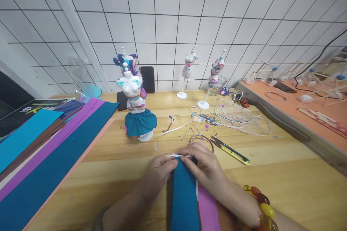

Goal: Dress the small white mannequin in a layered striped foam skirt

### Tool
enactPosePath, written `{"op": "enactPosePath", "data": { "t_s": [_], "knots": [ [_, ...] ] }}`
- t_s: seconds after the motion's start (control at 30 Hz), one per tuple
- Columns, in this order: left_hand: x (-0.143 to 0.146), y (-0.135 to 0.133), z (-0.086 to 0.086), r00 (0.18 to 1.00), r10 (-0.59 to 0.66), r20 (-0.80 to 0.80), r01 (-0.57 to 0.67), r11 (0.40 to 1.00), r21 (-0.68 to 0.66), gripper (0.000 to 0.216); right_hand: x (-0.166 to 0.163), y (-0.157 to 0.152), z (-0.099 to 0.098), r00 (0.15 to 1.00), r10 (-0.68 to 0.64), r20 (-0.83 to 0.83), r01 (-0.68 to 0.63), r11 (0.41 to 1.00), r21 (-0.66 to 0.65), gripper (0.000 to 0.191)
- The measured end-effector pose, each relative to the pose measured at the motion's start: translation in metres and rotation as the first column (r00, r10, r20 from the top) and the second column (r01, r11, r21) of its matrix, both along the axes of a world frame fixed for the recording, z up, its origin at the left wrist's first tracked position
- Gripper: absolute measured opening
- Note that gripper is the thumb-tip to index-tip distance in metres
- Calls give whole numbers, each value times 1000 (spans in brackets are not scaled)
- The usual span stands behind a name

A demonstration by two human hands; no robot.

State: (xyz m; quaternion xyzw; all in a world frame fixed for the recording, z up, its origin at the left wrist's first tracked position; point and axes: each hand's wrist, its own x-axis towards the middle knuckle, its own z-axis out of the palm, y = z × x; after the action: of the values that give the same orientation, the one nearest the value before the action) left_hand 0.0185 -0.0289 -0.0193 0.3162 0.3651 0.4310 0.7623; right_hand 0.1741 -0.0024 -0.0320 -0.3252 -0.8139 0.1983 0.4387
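My left hand [162, 172] and my right hand [204, 162] meet at the top end of a teal fabric strip [185, 198], pinching it between thumbs and fingers. A narrow white tape [172, 155] lies across that end under my fingertips, and its loose tail [173, 130] curls away over the table. Beneath the teal strip, a purple strip [208, 209] and a brown one show at the right. Just beyond my right hand sits a ring-shaped roll of tape [202, 139], partly hidden by the fingers. Yellow-handled thread snips [231, 151] lie to its right.
A small mannequin in a teal skirt [140, 122] stands ahead, another close behind it. Two more mannequins [189, 63] [217, 68] stand near the tiled wall. Fabric strips [58, 166] cover the left side. Tangled tape [238, 117] and scraps lie right, beside an orange-topped surface [292, 106].
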Motion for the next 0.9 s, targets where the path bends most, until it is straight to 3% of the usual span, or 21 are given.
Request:
{"op": "enactPosePath", "data": {
  "t_s": [0.47, 0.9],
  "knots": [
    [0, -2, -7, 993, 62, -99, -63, 998, -7, 37, 0, 0, -1, 999, -23, 27, 22, 998, 56, 12],
    [0, -1, -11, 969, 93, -229, -89, 996, 27, 40, 0, -2, 3, 999, -26, 45, 26, 1000, 1, 12]
  ]
}}
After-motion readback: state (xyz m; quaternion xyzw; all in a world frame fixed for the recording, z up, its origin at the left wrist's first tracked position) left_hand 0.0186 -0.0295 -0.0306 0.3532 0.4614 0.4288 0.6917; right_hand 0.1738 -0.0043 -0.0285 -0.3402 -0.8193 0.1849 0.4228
